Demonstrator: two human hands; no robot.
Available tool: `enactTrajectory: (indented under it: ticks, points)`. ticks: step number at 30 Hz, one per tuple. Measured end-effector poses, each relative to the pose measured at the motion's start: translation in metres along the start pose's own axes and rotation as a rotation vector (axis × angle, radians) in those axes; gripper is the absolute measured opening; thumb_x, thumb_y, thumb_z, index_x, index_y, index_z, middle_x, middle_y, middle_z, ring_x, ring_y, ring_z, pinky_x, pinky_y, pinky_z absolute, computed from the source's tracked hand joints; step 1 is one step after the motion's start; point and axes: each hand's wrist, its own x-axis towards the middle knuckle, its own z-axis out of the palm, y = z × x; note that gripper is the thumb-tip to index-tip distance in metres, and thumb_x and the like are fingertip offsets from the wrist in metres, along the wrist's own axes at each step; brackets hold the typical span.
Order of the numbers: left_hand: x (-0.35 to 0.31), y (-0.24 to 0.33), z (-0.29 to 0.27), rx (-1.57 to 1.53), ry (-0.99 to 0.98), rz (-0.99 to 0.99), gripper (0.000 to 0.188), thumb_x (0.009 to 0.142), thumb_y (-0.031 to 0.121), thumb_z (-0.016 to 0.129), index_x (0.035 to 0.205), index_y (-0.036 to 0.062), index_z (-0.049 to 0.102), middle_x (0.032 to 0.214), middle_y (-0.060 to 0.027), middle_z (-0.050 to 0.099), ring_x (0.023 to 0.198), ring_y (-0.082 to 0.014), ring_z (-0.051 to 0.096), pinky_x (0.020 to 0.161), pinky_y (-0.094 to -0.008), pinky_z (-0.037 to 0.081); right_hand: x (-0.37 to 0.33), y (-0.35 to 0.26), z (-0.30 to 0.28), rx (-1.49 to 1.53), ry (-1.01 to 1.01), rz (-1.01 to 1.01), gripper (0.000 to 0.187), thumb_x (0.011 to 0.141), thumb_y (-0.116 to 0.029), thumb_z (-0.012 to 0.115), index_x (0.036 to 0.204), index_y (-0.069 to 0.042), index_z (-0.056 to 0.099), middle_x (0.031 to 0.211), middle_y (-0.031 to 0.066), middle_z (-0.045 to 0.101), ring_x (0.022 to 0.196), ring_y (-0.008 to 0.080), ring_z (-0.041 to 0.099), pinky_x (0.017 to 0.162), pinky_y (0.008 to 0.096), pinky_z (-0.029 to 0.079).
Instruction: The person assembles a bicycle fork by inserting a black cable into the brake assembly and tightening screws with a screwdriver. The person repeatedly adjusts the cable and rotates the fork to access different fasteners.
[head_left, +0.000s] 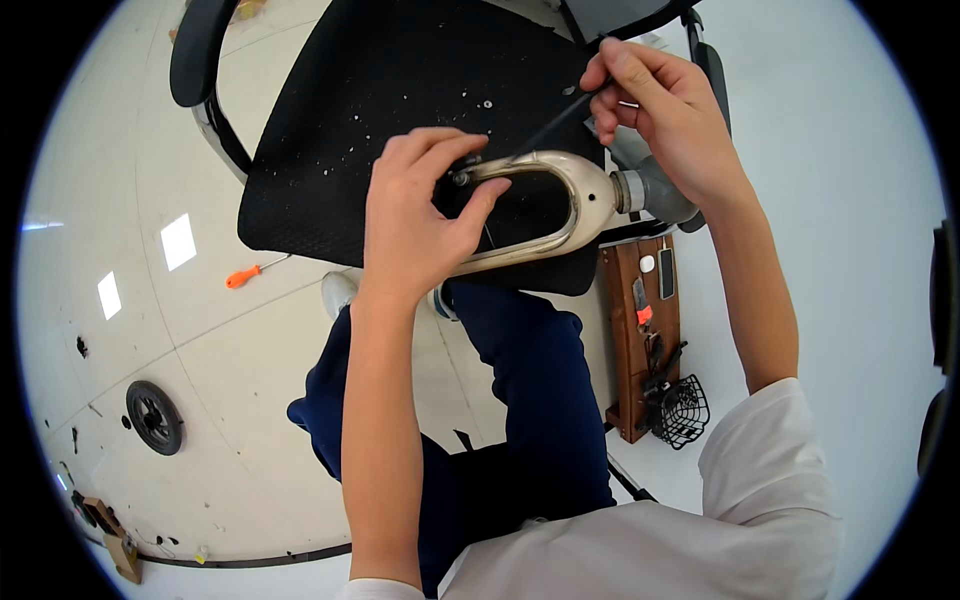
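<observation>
My left hand (420, 215) grips the left end of a beige loop-shaped metal part (570, 205) that rests on the black mesh seat of an office chair (340, 130). A grey collar and tube stick out of the part's right end. My right hand (660, 110) pinches a thin black tool (545, 128), and its tip touches the part near my left fingers. Several small screws or bits lie scattered on the seat above my left hand.
An orange-handled screwdriver (245, 275) lies on the white floor at left. A black wheel (155, 417) lies lower left. A wooden tray (640, 330) with small tools and a black wire basket (682, 410) sit to the right of my legs.
</observation>
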Motion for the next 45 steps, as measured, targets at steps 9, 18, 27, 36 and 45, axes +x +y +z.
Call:
enactTrajectory:
  ticks: [9, 18, 27, 36, 45]
  points:
    - [0.007, -0.003, 0.002, -0.07, -0.057, -0.065, 0.013, 0.074, 0.007, 0.078, 0.087, 0.0048, 0.076, 0.083, -0.0067, 0.072, 0.078, -0.0203, 0.065, 0.071, -0.0301, 0.05, 0.015, 0.019, -0.023, -0.188, -0.191, 0.114, 0.032, 0.1, -0.026, 0.058, 0.104, 0.004, 0.068, 0.081, 0.0088, 0.068, 0.076, 0.0141, 0.068, 0.076, 0.0258, 0.056]
    - [0.013, -0.007, -0.001, -0.158, -0.103, -0.165, 0.014, 0.072, 0.003, 0.076, 0.086, 0.004, 0.075, 0.08, -0.0073, 0.071, 0.076, -0.0175, 0.066, 0.068, -0.0277, 0.051, 0.02, 0.023, -0.025, -0.17, -0.23, 0.149, 0.033, 0.099, -0.028, 0.059, 0.103, 0.003, 0.068, 0.084, 0.0115, 0.07, 0.079, 0.0173, 0.071, 0.078, 0.0297, 0.058]
    - [0.017, -0.009, 0.0, -0.191, -0.13, -0.249, 0.015, 0.07, 0.003, 0.074, 0.085, 0.003, 0.075, 0.082, -0.0078, 0.071, 0.075, -0.0162, 0.067, 0.071, -0.0256, 0.052, 0.019, 0.024, -0.022, -0.083, -0.203, 0.16, 0.033, 0.099, -0.027, 0.059, 0.103, 0.004, 0.068, 0.085, 0.0117, 0.07, 0.08, 0.0171, 0.071, 0.077, 0.029, 0.059]
    - [0.016, -0.012, 0.001, -0.239, -0.131, -0.228, 0.016, 0.069, 0.002, 0.072, 0.085, 0.0021, 0.071, 0.079, -0.007, 0.068, 0.074, -0.016, 0.064, 0.072, -0.0264, 0.051, 0.02, 0.025, -0.023, -0.083, -0.235, 0.205, 0.03, 0.099, -0.02, 0.059, 0.107, 0.007, 0.067, 0.095, 0.016, 0.07, 0.088, 0.0207, 0.072, 0.082, 0.0288, 0.06]
    - [0.014, -0.013, -0.001, -0.225, -0.171, -0.245, 0.02, 0.069, 0.003, 0.067, 0.089, 0.0042, 0.069, 0.078, -0.0065, 0.066, 0.075, -0.0162, 0.061, 0.074, -0.0281, 0.05, 0.02, 0.019, -0.025, -0.112, -0.357, 0.394, 0.03, 0.097, -0.019, 0.062, 0.111, 0.006, 0.067, 0.095, 0.0191, 0.071, 0.086, 0.0207, 0.073, 0.079, 0.0251, 0.06]
